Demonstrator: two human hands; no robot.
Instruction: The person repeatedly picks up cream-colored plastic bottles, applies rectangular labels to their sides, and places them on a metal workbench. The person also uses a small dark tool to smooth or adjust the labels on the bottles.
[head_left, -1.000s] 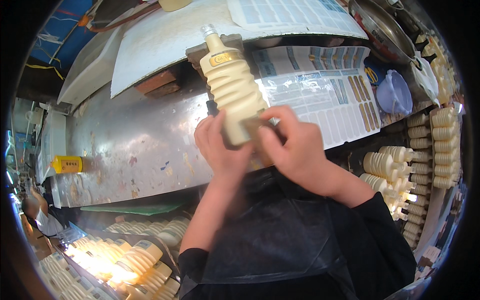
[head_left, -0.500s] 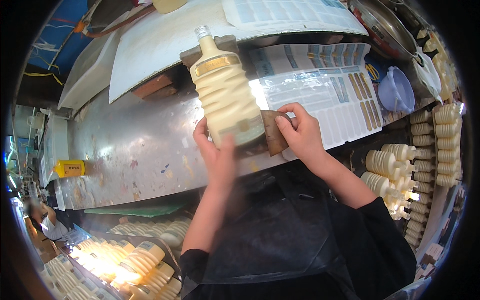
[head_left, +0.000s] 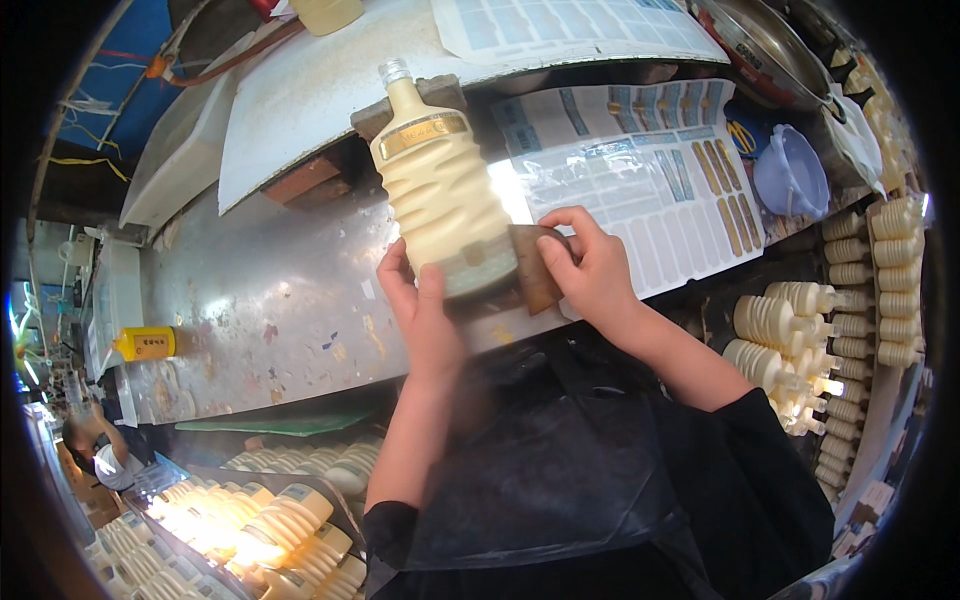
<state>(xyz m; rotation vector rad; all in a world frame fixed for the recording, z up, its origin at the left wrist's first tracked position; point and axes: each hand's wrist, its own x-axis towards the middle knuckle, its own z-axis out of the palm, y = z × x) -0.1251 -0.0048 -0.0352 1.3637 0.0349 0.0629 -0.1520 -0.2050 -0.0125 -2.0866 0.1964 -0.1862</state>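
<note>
A cream bottle with wavy ribs lies on the metal bench, its clear neck pointing away from me. A gold label sits at its shoulder, and a greyish band runs round its lower end. My left hand grips the lower left of the bottle, fingers along its side and thumb at the base. In my right hand is a flat brown scraper-like piece, pinched between thumb and fingers. Its edge is beside the bottle's lower right side; whether it touches is unclear. The bottle's neck end rests by a dark block.
A sheet of gold and blue labels lies right of the bottle, near a lilac bucket. Left on the bench is a yellow bottle. Similar cream bottles fill crates lower left and stacks at right. Another person is far left.
My right hand and the brown piece have shifted slightly left. My left thumb, blurred before, is now clearer at the bottle's base. The whole view has moved a little.
</note>
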